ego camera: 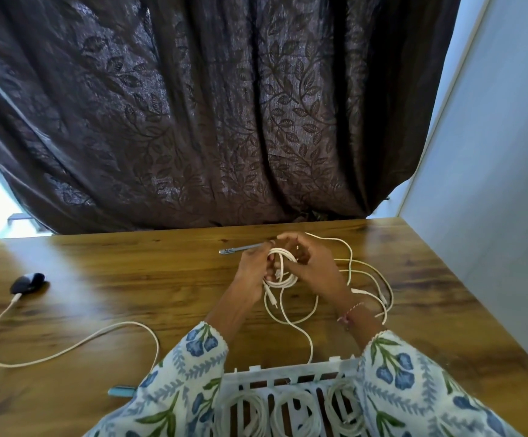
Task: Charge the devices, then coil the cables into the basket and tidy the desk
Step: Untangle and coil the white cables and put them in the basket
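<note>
Currently a white cable (283,272) is gripped by both the left hand (253,272) and right hand (314,268), held above the desk (130,279) – the half-wound coil could spring open if the loose tail snags on neighbouring cables (369,279) – the basket (287,373) sits nearer.

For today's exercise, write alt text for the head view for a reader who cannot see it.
Both hands, left hand and right hand, wind a white cable into a coil above a wooden desk. Coiled cables lie in a white basket nearest the camera; a dark device sits plugged in at left.

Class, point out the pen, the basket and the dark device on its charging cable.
pen (240,248): head view, on its barrel.
basket (291,372): head view, on its far rim.
dark device (26,282): head view, on its top.
</note>
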